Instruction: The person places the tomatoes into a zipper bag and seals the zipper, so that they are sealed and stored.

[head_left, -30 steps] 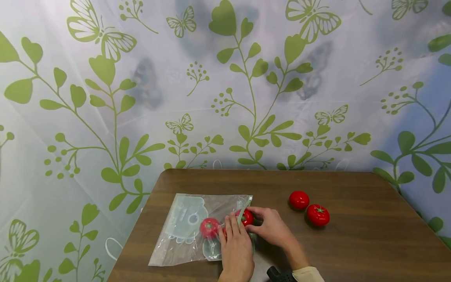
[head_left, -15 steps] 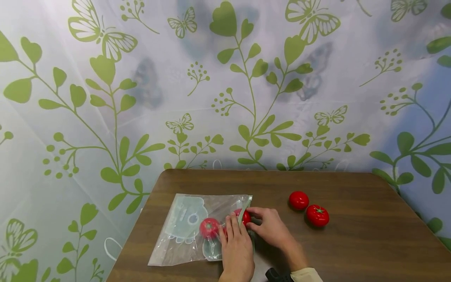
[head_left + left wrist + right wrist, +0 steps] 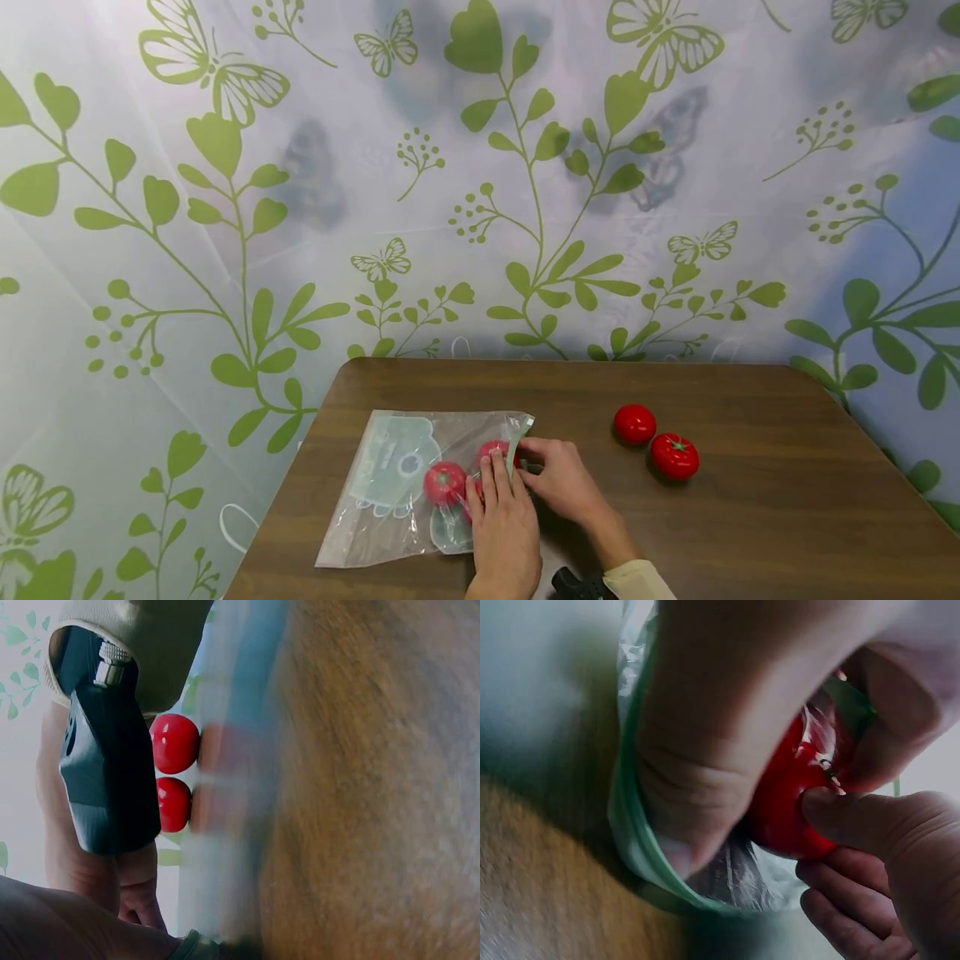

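Note:
A clear zip bag [image 3: 397, 542] with a green mouth edge [image 3: 519, 437] lies on the table. My left hand [image 3: 506, 529] holds its mouth, fingers stretched over the top. In the right wrist view the left thumb [image 3: 697, 780] reaches inside the green rim [image 3: 649, 862]. My right hand [image 3: 566, 479] grips a shiny red toy tomato [image 3: 784, 817] within the opening, thumb against its side. Through the plastic that tomato [image 3: 491, 452] shows beside another tomato [image 3: 445, 483]; a third is partly hidden under the left fingers.
Two red toy tomatoes, one plain [image 3: 635, 424] and one with a green stem [image 3: 675, 457], sit on the wooden table [image 3: 787, 517] at right. A patterned curtain [image 3: 480, 208] hangs behind. A black wrist camera [image 3: 112, 780] is strapped under the right sleeve.
The tomato in the right hand has moved left, past the green edge into the bag, and the right hand has shifted left with it. The left hand has stayed in place.

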`<state>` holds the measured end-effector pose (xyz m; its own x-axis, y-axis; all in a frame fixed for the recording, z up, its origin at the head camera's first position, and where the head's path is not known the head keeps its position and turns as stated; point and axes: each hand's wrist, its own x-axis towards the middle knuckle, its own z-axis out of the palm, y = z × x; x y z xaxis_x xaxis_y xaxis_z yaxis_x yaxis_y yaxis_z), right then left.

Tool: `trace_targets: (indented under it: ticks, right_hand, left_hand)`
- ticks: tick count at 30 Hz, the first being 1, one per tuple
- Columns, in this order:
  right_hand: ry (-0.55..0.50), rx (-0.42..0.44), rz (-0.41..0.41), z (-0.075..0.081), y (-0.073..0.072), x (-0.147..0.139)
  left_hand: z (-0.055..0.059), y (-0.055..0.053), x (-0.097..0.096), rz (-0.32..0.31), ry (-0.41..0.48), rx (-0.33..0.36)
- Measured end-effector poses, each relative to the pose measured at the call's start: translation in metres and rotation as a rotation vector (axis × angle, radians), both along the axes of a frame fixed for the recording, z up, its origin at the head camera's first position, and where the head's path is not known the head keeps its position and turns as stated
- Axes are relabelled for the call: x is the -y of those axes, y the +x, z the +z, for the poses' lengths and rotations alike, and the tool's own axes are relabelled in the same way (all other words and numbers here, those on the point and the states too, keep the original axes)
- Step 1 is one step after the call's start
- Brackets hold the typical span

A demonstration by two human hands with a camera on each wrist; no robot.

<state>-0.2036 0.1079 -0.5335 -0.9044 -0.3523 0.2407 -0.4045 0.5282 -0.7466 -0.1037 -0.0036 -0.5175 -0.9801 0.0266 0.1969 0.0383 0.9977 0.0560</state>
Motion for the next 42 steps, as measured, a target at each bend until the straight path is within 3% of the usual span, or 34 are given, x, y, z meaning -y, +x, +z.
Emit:
trace_targets:
  ticks: [6, 13, 20, 28, 33, 42]
  right_hand:
    - [0.025, -0.062, -0.048, -0.007, 0.0, 0.007]
    - [-0.024, -0.059, -0.038, -0.013, 0.003, 0.015]
    - [-0.049, -0.036, -0.016, -0.017, 0.004, 0.008]
    - [-0.101, 0.036, 0.03, -0.012, 0.008, -0.014]
    - [-0.116, 0.084, 0.012, -0.004, 0.011, -0.036]
    - [-0.098, 0.08, -0.055, 0.007, 0.02, -0.089]
  left_hand:
    - [0.0, 0.0, 0.0, 0.003, -0.008, -0.005]
    - [-0.003, 0.0, 0.0, 0.031, -0.022, -0.064]
    - [0.0, -0.001, 0.0, 0.024, 0.012, 0.011]
    - [0.002, 0.0, 0.001, 0.007, 0.013, 0.007]
    - [0.003, 0.0, 0.0, 0.012, -0.012, 0.018]
    - [0.002, -0.001, 0.0, 0.01, -0.025, 0.056]
